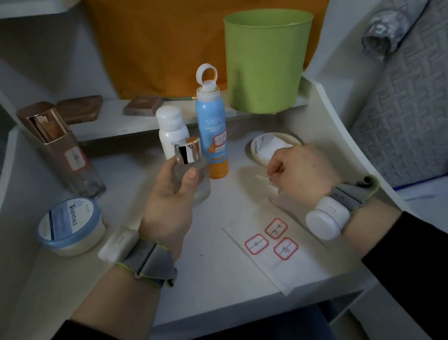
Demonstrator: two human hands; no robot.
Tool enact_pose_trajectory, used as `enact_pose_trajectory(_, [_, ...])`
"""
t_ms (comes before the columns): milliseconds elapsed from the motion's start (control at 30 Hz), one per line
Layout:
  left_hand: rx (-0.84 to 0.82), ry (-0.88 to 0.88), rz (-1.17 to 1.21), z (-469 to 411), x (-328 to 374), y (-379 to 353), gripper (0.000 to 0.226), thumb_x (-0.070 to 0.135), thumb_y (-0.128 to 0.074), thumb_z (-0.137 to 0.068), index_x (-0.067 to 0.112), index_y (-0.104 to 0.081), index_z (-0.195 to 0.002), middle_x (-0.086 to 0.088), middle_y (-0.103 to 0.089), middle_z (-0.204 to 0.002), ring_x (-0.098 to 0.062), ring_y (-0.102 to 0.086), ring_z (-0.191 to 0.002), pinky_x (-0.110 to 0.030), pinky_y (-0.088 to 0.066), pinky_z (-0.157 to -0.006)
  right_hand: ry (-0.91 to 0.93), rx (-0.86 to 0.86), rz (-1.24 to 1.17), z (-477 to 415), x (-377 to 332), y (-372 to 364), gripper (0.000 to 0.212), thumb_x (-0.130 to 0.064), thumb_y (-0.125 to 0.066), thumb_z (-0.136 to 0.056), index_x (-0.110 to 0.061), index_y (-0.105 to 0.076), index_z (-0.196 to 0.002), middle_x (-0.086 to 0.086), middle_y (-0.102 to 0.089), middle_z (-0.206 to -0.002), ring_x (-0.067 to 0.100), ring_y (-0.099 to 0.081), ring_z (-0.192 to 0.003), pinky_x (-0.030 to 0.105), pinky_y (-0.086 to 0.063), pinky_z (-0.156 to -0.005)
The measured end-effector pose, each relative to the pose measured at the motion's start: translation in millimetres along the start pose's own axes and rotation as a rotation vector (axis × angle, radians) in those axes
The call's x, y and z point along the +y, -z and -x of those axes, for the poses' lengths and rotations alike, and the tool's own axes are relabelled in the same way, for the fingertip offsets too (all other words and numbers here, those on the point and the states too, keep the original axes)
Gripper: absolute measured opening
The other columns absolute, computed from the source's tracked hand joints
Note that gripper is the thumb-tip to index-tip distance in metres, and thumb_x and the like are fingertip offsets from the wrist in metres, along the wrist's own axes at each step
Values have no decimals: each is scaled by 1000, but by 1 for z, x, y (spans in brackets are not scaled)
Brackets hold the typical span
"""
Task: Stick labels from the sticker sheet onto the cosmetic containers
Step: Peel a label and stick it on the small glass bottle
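hands over white desk [223,279], head view only.

left hand [170,197]: fingers and thumb wrapped round a clear glass bottle [204,188], thumb across its front. bottle upright, raised in front of the other containers, shiny silver cap [188,154] on top. i see no label on the side facing the camera.

right hand [301,172]: fingers curled, thumb and forefinger pinched together on a pale strip [262,177] that pokes out to the left. too blurred for me to tell whether it is a label.

sticker sheet [291,269]: flat on the desk near the front edge, below the right hand, partly under that wrist. 3 red-bordered labels [256,244] on it, grouped at the upper end.

other containers:
- blue and orange sunscreen spray [213,131], upright at centre, cap flipped open, red-bordered label on its front.
- white bottle [172,125] just beside it, to its left.
- rose-gold capped bottle [63,152] at left, tilted, red-bordered label on it.
- "essentials" tub [69,226] at front left.

green bin [268,60] on the rear ledge. small dish [296,138] with white paper in it behind the right hand. grey band with a white unit [326,217] on each wrist.
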State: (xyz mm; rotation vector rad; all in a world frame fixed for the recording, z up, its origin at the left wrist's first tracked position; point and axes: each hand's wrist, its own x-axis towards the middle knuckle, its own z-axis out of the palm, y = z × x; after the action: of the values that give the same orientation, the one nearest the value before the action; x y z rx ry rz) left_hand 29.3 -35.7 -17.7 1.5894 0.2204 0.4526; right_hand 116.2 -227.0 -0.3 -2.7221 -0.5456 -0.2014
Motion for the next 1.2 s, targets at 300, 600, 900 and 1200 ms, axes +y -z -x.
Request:
enact_pose_trajectory(300, [-27, 23, -25, 1, -7, 7, 34, 8, -48, -98, 18, -49, -130, 1, -65, -116, -6, -62, -99, -24, -46, -94, 40, -138, -153, 10, -9, -1, 16, -21, -72, -73, -31, -75, -84, -18, -58, -77, 10, -62, -89, 28, -50, -88])
enact_pose_trajectory(600, [-38, 44, -53, 1, -10, 14, 38, 5, -52, -96, 22, -48, -130, 2, -65, -119, -9, -61, -105, -29, -45, -100, 80, -316, -96, 15, -17, 5, 7, -19, -69, -81, -24, -72, -83, -15, -56, -76, 8, -55, -84, 24, -46, -81])
enact_pose_trajectory(900, [96, 92, -166, 8, -12, 13, 46, 9, -63, -90, 17, -47, -132, -3, -60, -125, -20, -58, -112, -36, -47, -99, 104, -198, -370, 18, -22, 12, 13, -14, -67, -84, -25, -62, -80, -1, -67, -80, 19, -64, -81, 38, -52, -82])
enact_pose_trajectory(1200, [326, 127, -240, 30, 10, 8, 24, 36, -69, -84, 20, -56, -97, -4, -62, -95, -16, -56, -81, -23, -44, -65, 143, -230, -669, 20, -30, 14, 25, -5, -67, -84, -27, -59, -72, -2, -60, -68, 4, -54, -60, 14, -43, -59])
